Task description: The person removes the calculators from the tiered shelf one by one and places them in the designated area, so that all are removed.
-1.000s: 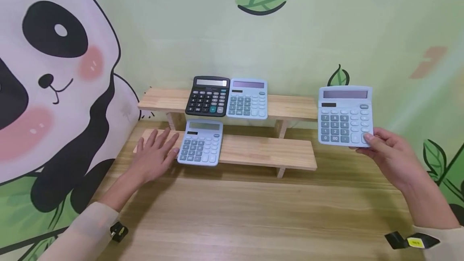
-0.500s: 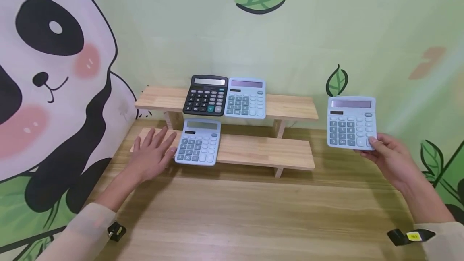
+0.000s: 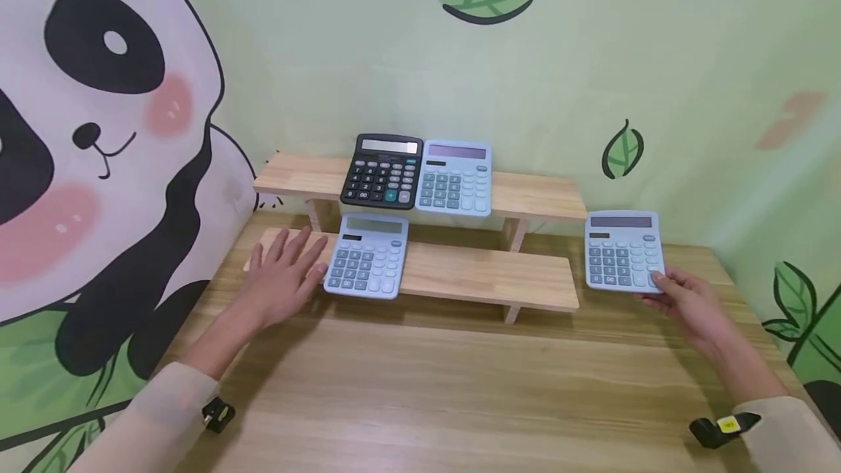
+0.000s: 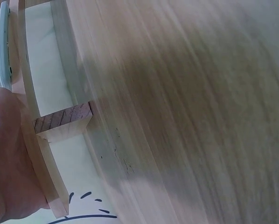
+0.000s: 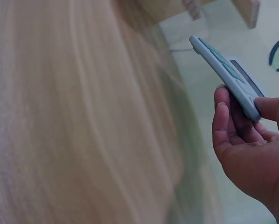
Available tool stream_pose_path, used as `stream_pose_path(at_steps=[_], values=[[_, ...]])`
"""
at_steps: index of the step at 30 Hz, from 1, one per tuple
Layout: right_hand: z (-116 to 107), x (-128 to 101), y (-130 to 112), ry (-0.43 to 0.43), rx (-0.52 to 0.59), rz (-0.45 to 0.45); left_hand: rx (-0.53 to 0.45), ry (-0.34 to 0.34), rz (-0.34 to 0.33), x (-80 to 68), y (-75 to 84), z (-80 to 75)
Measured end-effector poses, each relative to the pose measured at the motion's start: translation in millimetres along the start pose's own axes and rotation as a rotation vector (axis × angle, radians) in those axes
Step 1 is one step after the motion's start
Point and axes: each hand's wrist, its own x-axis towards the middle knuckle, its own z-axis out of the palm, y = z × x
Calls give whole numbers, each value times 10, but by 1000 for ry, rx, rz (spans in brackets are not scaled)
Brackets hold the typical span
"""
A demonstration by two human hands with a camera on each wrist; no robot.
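A panda mural is backing a wooden table (image 3: 427, 400). Above its right end the right hand (image 3: 686, 305) is pinching a blue calculator (image 3: 620, 250) by the lower right corner, thumb on the keys (the wrist view is showing it tilted, off the table). The left hand (image 3: 282, 279) is lying flat on the lower shelf (image 3: 486, 276), fingers spread, touching a second blue calculator (image 3: 366, 263). On the upper shelf (image 3: 539, 194), a black calculator (image 3: 383, 170) and a third blue one (image 3: 456, 177) are sitting side by side.

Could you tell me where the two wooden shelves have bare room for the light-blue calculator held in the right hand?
The lower wooden shelf is bare from its light-blue calculator to its right end. The upper wooden shelf has bare ends beside the black calculator and blue calculator. The left hand crowds the lower shelf's left end.
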Motion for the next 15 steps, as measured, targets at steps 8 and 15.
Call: stream_pose_path(at_steps=[8, 15], values=[[-69, 95, 174, 61, -49, 87, 13, 10, 5, 33, -6, 10], [-59, 138, 261, 61, -37, 109, 23, -13, -7, 7, 4, -12]])
